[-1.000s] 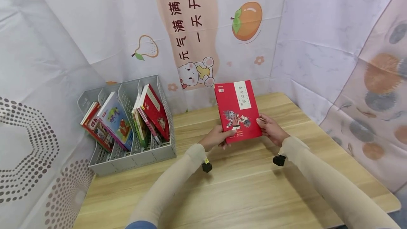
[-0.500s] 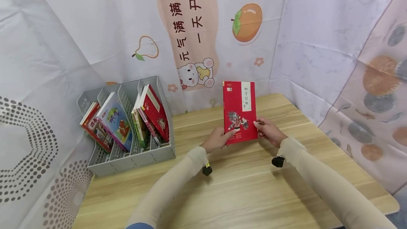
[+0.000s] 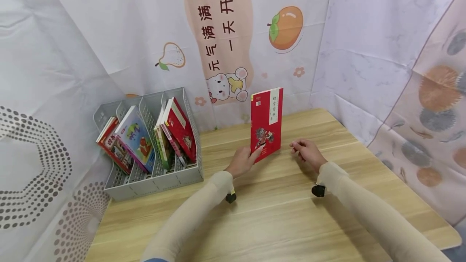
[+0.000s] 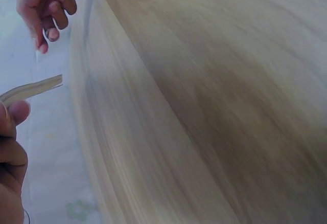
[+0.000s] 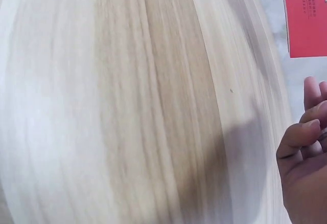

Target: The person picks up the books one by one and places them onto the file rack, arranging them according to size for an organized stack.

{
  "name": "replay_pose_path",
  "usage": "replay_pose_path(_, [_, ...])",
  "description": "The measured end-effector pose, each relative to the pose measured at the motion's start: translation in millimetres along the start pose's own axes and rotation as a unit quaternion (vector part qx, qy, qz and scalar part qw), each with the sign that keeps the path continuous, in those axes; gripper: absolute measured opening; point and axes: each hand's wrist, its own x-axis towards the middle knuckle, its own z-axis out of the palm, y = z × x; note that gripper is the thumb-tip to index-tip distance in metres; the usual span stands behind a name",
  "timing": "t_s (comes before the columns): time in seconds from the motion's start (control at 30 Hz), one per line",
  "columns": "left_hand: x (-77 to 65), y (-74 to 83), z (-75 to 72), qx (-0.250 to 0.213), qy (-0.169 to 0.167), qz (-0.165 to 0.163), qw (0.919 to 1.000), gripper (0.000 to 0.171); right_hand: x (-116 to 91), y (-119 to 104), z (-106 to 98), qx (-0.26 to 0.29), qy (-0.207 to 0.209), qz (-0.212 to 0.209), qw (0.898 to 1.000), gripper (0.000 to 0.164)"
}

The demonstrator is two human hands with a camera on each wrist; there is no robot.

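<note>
A red paperback book [image 3: 259, 110] with a white title strip stands upright above the table, its cover angled. My left hand [image 3: 241, 161] grips it by the lower left edge, thumb over the cover. In the left wrist view the lower edge of the book [image 4: 38, 88] juts out from the left hand [image 4: 11, 155]. My right hand [image 3: 307, 152] is apart from the book, to its right, fingers loosely bent and holding nothing. The right wrist view has part of the red book [image 5: 308, 22] beyond the right hand [image 5: 306, 170].
A grey divided file rack [image 3: 154, 184] stands at the left on the wooden table [image 3: 269, 217]. In its slots lean several books, among them a purple-edged picture book [image 3: 136, 138] and a red book [image 3: 181, 132]. A printed curtain [image 3: 233, 19] hangs behind the table.
My right hand has let go of the book and drawn slightly away to the right. The book, held in the left hand, has turned and shifted a little left.
</note>
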Motion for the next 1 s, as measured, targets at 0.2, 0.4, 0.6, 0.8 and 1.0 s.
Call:
replay_pose_path(0.2, [-4.2, -4.3, -7.4, 0.036, 0.039, 0.001, 0.9986, 0.043, 1, -4, 12, -0.006, -0.007, 0.003, 1.0, 0.038])
replay_pose_path(0.4, [-7.5, -9.1, -16.8, 0.03, 0.061, -0.007, 0.9976, 0.044, 3, -9, 25, -0.019, -0.038, 0.022, 0.999, 0.039])
replay_pose_path(0.6, [-13.5, -14.2, -30.2, 0.034, 0.087, -0.019, 0.9954, 0.044, 8, -12, 34, -0.025, -0.059, 0.025, 0.998, 0.04])
replay_pose_path(0.8, [-22.2, -19.1, -45.5, 0.05, 0.12, -0.02, 0.9913, 0.043, 14, -14, 43, -0.039, -0.076, 0.031, 0.996, 0.039])
replay_pose_path(1.0, [-32.1, -22.0, -57.8, 0.063, 0.14, -0.01, 0.988, 0.041, 14, -17, 52, -0.029, -0.09, 0.031, 0.995, 0.038])
